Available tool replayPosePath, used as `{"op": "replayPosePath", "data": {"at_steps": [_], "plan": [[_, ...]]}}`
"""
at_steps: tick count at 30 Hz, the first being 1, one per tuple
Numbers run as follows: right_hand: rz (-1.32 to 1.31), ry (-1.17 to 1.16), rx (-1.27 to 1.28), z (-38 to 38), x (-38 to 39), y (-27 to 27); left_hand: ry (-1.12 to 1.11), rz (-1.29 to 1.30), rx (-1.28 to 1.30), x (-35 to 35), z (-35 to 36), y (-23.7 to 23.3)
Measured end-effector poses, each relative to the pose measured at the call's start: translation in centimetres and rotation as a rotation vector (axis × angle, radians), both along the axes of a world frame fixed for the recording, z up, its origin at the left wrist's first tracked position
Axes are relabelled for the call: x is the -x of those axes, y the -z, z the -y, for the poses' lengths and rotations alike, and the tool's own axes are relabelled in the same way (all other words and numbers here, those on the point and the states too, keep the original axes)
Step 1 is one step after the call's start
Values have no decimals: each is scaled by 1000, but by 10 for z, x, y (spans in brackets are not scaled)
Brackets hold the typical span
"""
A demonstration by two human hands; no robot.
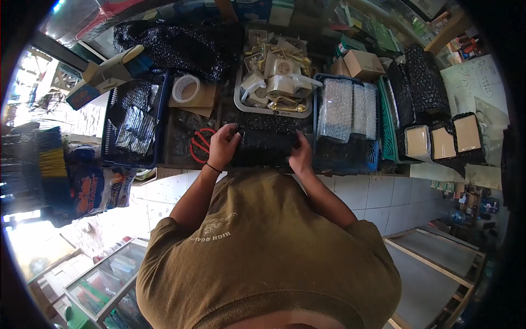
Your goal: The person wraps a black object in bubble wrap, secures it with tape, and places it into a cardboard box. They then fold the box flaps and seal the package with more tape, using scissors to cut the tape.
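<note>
Both of my hands hold a package wrapped in black bubble wrap [266,143] on the counter in front of me. My left hand [223,145], with a thin black band at the wrist, grips its left end. At the package's right end, my right hand [301,156] presses against the edge. Red-handled scissors [200,145] lie just left of my left hand. My olive shirt fills the lower part of the view.
A grey tray [239,101] of white sockets and brass fittings sits behind the package. A tape roll [186,89] and a dark blue basket [109,159] are at left. Clear bubble-wrapped bundles [345,109], a green basket [388,129] and black-wrapped parcels [444,140] are at right.
</note>
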State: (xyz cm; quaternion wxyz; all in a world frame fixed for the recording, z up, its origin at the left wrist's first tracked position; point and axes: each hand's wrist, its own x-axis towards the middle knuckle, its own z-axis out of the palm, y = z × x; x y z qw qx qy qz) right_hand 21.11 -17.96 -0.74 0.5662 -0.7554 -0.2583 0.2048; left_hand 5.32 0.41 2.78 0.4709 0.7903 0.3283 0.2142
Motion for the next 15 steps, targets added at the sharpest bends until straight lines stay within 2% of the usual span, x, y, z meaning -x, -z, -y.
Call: {"op": "replayPosePath", "data": {"at_steps": [5, 9, 11, 12, 14, 15], "plan": [[240, -40, 61, 7, 5, -21, -7, 117, 78, 8, 10, 3], [76, -72, -106, 1, 7, -51, 63, 77, -25, 11, 13, -10], [331, -66, -62, -2, 5, -57, 190, 49, -150, 14, 11, -9], [328, -63, -65, 0, 2, -55, 193, 46, -153, 15, 12, -10], [407, -240, 72, 8, -5, -49, 179, 31, -125, 17, 19, -12], [406, -235, 71, 10, -4, -47, 184, 30, -127, 17, 21, -9]]}}
